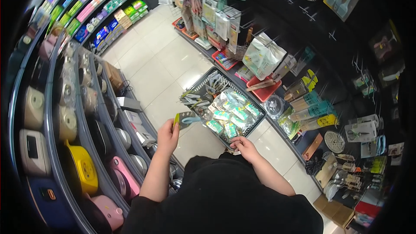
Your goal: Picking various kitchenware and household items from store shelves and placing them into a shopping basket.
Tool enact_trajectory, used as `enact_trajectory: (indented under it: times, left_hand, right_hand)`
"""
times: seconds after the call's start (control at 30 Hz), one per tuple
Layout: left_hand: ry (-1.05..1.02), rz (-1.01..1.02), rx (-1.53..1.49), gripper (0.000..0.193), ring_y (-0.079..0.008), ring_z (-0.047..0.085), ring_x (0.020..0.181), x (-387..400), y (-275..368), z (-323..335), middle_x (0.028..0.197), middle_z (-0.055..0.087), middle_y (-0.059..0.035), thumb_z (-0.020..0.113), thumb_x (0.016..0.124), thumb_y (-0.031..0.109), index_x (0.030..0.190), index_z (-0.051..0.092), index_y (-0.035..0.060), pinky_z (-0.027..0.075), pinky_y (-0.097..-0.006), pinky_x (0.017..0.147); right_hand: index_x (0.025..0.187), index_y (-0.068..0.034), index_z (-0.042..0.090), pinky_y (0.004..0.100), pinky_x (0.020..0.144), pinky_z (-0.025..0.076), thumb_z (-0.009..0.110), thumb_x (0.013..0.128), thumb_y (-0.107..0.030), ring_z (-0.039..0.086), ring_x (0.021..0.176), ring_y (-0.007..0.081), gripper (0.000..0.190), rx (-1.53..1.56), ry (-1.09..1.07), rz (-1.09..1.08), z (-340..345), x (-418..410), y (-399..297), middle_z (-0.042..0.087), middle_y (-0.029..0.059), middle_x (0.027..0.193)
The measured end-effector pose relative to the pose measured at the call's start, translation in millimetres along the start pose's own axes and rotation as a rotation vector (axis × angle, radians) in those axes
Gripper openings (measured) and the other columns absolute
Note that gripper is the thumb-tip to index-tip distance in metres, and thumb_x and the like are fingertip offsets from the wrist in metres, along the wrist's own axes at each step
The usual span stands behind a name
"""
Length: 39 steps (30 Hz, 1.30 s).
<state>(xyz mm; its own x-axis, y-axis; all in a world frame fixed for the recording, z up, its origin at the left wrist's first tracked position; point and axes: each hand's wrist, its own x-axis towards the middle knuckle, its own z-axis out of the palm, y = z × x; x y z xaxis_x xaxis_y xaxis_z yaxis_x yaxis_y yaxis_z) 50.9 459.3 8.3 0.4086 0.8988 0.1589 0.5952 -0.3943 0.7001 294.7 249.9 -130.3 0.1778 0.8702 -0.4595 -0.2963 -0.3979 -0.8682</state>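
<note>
My left hand (168,137) grips a carded kitchen tool (188,120) with a light-blue handle and a yellow-green card edge, held up left of the basket. A dark plastic shopping basket (262,118) sits in front of me, filled with several packaged goods (240,113) in clear wrap with green and white cards. More tools with grey-blue handles (195,99) are heaped over its left edge. At the basket's near corner, my right hand (244,148) has its fingers bent close to the rim; whether they pinch something is too small to tell.
On my left, tiered shelves carry rice cookers (67,122), a yellow pot (83,169) and pink pans (122,178). A black display wall with hooks holds carded utensils (308,110) on the right. Red trays (265,87) stand along its base. Pale tiled floor (152,55) runs between.
</note>
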Motion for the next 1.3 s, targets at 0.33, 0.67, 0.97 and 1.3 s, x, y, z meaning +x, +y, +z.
enact_trajectory:
  times: [0.33,0.67,0.97,1.3]
  left_hand:
    - [-0.103,0.496,0.283,0.014,-0.0371,0.062,0.076,140,-17,53,0.088,0.063,-0.017,0.058,0.089,0.007,0.101,0.06,0.0017,0.051,-0.0442,0.065]
    - [-0.493,0.703,0.199,0.012,-0.0378,0.061,0.075,230,-111,119,0.086,0.061,-0.0162,0.056,0.088,0.008,0.099,0.058,0.0033,0.051,-0.0463,0.064]
    - [-0.714,0.674,0.232,0.009,-0.0391,0.061,0.078,267,-177,152,0.086,0.06,-0.0173,0.052,0.09,0.012,0.095,0.058,0.0072,0.05,-0.0488,0.068]
    - [-0.769,0.45,0.325,0.03,-0.0393,0.061,0.092,277,-212,154,0.104,0.06,-0.0192,0.057,0.088,0.014,0.116,0.059,0.006,0.051,-0.047,0.08]
  right_hand:
    - [0.106,-0.005,0.061,0.0261,0.075,0.049,0.045,0.098,-0.009,0.062,0.09,0.0132,0.018,0.217,0.354,0.046,-3,14,22,0.065,0.005,0.093]
    - [0.109,0.0,0.057,0.0284,0.077,0.051,0.045,0.101,-0.012,0.064,0.091,0.0163,0.018,0.279,0.725,0.014,90,35,23,0.066,0.0094,0.096]
    - [0.108,0.0,0.058,0.0289,0.077,0.052,0.046,0.1,-0.01,0.064,0.091,0.017,0.018,0.289,0.866,-0.005,146,60,9,0.067,0.0098,0.096]
    - [0.108,-0.002,0.058,0.0287,0.078,0.051,0.047,0.1,-0.011,0.064,0.091,0.0156,0.016,0.252,0.861,0.008,167,73,-6,0.066,0.0082,0.096]
